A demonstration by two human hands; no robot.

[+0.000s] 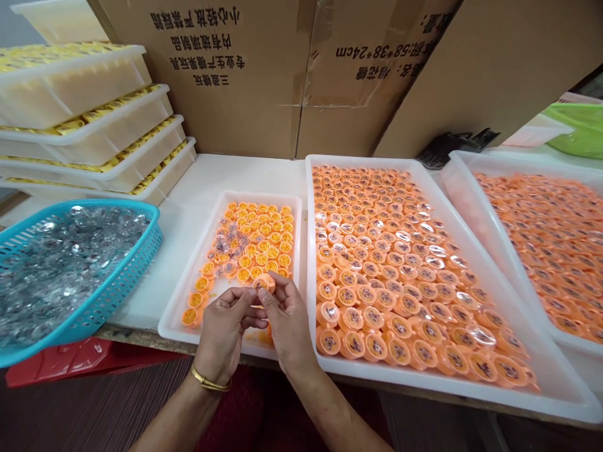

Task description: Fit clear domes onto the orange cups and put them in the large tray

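Both hands meet over the near part of a small white tray (pixel 164 325). A small orange cup (pixel 264 283) with a printed round lid is pinched between them. My right hand (pixel 288 317) has its thumb and fingers closed around the cup. My left hand (pixel 228 323), with a gold bangle at the wrist, presses its thumb and fingertips together at the cup's left side. In the tray stand several open orange cups (pixel 272 252) with yellow-orange contents. Clear lids with dark prints (pixel 232 237) lie loosely over some of them. My hands hide the cups just beneath.
On the right, a large white tray (pixel 581 395) carries rows of lidded orange cups; another tray (pixel 464 164) stands beyond it. A blue basket (pixel 136 267) of clear plastic pieces sits left. Stacked white trays (pixel 160 103) and cardboard boxes (pixel 264 119) border the table's back.
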